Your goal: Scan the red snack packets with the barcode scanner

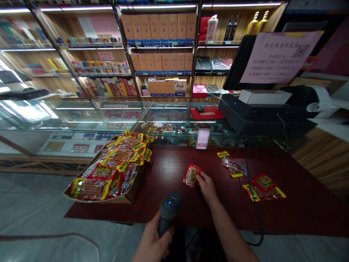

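Observation:
My left hand point(156, 238) is wrapped round the handle of a dark barcode scanner point(171, 207) with a small blue light on top, at the front edge of the dark red counter point(163, 163). Between thumb and fingers my right hand point(206, 185) pinches the right side of a small red snack packet point(191, 175), just beyond the scanner. A cardboard box point(127, 196) heaped with red and yellow snack packets point(120, 158) stands on the left. More snack packets lie on the right, one group point(231, 167) farther back and another point(264, 189) nearer.
A glass display case point(169, 109) runs behind the counter, with a mouse point(200, 109) on a red mat point(209, 113). A monitor point(237, 62) stands at the right above a black cash drawer point(245, 112). A black cable point(248, 174) hangs across the counter's right part.

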{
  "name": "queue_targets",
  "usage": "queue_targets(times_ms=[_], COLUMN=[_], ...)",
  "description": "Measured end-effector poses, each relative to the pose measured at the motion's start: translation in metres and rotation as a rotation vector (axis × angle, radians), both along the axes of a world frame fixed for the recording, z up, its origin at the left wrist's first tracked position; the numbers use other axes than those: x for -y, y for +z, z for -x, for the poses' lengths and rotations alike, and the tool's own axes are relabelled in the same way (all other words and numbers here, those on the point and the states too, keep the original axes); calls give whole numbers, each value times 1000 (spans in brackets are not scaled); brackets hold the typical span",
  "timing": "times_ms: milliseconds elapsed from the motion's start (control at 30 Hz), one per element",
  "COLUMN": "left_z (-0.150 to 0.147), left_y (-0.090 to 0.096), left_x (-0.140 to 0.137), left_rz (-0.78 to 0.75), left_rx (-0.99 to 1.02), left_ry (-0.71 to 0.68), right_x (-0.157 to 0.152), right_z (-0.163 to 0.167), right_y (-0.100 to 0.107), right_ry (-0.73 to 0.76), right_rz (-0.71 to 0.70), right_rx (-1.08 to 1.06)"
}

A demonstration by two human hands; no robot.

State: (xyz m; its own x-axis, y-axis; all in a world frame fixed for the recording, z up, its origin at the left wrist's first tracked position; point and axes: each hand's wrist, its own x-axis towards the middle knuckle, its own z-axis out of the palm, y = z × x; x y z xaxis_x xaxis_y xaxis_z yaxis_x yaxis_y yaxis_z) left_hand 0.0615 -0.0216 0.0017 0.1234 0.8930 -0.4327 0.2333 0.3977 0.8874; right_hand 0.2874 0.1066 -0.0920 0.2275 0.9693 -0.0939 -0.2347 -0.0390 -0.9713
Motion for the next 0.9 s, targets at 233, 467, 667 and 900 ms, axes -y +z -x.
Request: queue_targets(times_ms=[233, 467, 667, 900], left_z=[-9, -5, -4, -3], left_y=[0, 1, -3, -22], left_x=[0, -3, 0, 0], left_rz=[-40, -73, -111, -82], left_rx=[25, -16, 32, 54], left_ry=[-102, -134, -163, -128], right_x=[6, 6, 10, 13], right_z=[-3, -3, 0, 3], right_y=[3, 1, 8, 13], right_ry=[20, 34, 23, 36], right_rz=[31, 29, 43, 48], right_rx=[-93, -118, -99, -85])
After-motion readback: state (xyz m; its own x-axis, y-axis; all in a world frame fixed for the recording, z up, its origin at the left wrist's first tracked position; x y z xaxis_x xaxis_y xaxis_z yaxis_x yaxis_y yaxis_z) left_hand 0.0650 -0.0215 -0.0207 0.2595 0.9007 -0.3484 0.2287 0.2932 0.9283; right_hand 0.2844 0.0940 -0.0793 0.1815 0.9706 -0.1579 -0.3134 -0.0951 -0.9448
